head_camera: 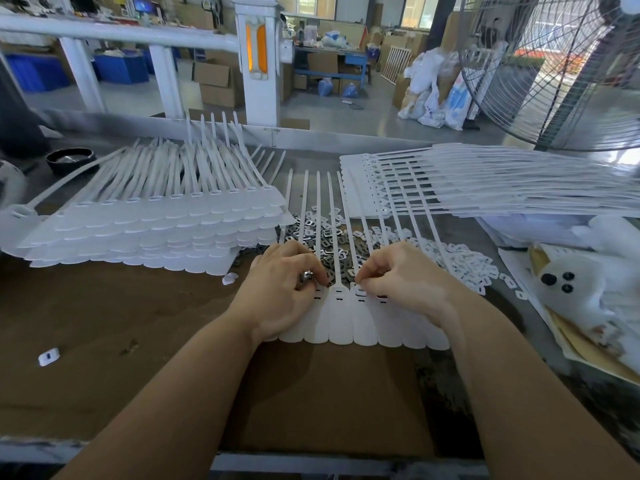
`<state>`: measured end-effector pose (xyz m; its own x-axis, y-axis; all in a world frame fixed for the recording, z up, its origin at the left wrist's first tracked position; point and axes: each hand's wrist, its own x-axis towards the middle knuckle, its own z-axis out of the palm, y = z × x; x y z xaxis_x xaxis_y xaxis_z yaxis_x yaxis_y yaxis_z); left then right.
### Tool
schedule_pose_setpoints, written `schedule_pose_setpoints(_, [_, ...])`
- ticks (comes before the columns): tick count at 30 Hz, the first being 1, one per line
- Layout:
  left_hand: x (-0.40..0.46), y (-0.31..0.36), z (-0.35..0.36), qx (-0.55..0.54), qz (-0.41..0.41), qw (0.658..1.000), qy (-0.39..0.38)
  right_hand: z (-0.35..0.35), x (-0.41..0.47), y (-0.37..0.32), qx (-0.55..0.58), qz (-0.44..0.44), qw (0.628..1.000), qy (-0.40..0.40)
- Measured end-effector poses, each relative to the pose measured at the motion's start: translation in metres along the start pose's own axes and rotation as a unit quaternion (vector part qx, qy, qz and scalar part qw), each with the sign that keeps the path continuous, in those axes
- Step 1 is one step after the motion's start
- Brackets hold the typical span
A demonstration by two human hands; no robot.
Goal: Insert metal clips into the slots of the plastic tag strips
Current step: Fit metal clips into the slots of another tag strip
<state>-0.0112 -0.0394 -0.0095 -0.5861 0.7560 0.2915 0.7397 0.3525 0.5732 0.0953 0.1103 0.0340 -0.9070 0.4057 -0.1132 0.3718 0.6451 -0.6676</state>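
Note:
A white plastic tag strip (341, 323) with several joined tags lies flat in front of me, its thin tails running away over a pile of metal clips (327, 240). My left hand (282, 289) rests on the strip's left end, fingers curled round small metal clips (307, 275). My right hand (401, 277) pinches a clip (356, 276) at the slot of a tag near the strip's middle. Dark slots show on the tags between my hands.
A tall stack of tag strips (149, 230) lies at the left, another stack (485, 181) at the right rear. White plastic pieces (460, 259) are heaped to the right. A black bowl (70, 161) sits far left, a fan (568, 71) at the right rear.

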Motion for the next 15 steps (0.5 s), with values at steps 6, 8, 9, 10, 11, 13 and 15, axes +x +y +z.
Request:
schedule_pose_setpoints(6, [0.0002, 0.0017, -0.0008, 0.001, 0.002, 1.000, 0.001, -0.0007, -0.0018, 0.0014, -0.016, -0.008, 1.000, 0.013])
schedule_pose_setpoints(8, [-0.0003, 0.0019, -0.0009, -0.001, 0.002, 1.000, 0.001, -0.0003, -0.0024, 0.0021, -0.004, -0.012, 1.000, 0.018])
schedule_pose_setpoints(9, [-0.0001, 0.0020, -0.0009, 0.000, 0.001, 1.000, 0.000, -0.0004, -0.0028, 0.0022, 0.001, -0.014, 1.000, 0.017])
schedule_pose_setpoints(10, [0.0000, 0.0018, -0.0008, 0.001, 0.001, 1.000, 0.000, -0.0005, -0.0032, 0.0022, 0.004, -0.015, 1.000, 0.015])
schedule_pose_setpoints(11, [-0.0001, 0.0016, -0.0007, 0.003, 0.001, 1.000, -0.001, -0.0005, -0.0036, 0.0022, 0.005, -0.016, 1.000, 0.012])
schedule_pose_setpoints(13, [0.0000, 0.0015, -0.0006, 0.003, 0.000, 1.000, -0.002, -0.0004, -0.0044, 0.0021, 0.000, -0.018, 1.000, 0.010])
schedule_pose_setpoints(15, [-0.0001, 0.0018, -0.0007, 0.000, -0.001, 1.000, -0.003, 0.0000, -0.0045, 0.0022, -0.005, -0.018, 1.000, 0.012])
